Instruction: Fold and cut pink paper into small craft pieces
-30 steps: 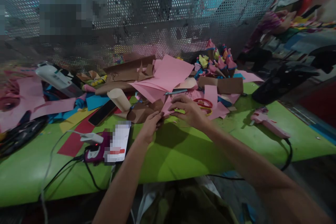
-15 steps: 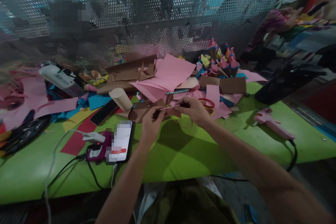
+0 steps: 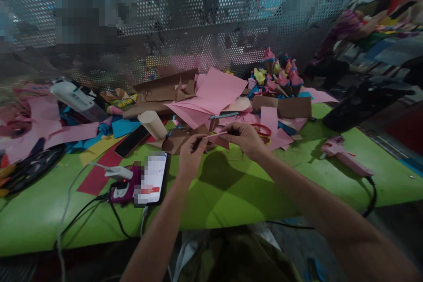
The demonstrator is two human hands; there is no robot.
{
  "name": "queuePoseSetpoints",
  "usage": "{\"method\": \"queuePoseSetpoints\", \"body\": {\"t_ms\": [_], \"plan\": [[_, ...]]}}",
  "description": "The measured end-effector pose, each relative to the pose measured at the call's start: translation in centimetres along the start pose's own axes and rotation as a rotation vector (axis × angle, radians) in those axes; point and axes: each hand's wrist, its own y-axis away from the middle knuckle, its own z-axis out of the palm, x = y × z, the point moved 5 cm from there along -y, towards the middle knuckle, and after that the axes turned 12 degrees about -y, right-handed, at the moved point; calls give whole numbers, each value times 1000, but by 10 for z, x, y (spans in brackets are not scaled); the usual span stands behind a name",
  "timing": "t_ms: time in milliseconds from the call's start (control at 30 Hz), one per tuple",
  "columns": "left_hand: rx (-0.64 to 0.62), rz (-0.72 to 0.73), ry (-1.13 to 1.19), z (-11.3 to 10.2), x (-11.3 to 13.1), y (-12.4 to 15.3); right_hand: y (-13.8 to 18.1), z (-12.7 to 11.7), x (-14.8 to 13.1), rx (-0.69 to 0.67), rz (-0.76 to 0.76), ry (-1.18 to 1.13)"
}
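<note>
While gripped at opposite sides by left hand [image 3: 191, 152] and right hand [image 3: 247, 141], looks light, easily creased (thin pink paper [image 3: 219, 139], probably tearable); best pinched by edges.

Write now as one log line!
left hand: pinching small pink paper piece; right hand: pinching its other end; pink plastic glue gun: on green tabletop

Small pink paper [image 3: 220, 141] held at both ends

The paper is pinched by the left hand [image 3: 190, 152] and the right hand [image 3: 245, 139], above the table [image 3: 231, 205]. Its top edge is seen as a thin, pale, nearly level line; beneath, a shaded, pointed face is shown. Whether it is folded cannot be told.
</note>
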Motion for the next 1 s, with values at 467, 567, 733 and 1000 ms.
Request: {"method": "queuePoseSetpoints", "body": {"t_ms": [467, 567, 733, 1000], "plan": [[16, -17, 16, -1, -6, -2, 0, -2, -4, 22, -38, 12], [24, 0, -8, -1, -5, -2, 1, -1, -6, 23, -40, 5], [55, 103, -165, -3, 0, -1, 0, -1, -3, 30, -24, -37], [13, 325, -542, -3, 9, 0, -3, -5, 1, 51, -57, 26]]}}
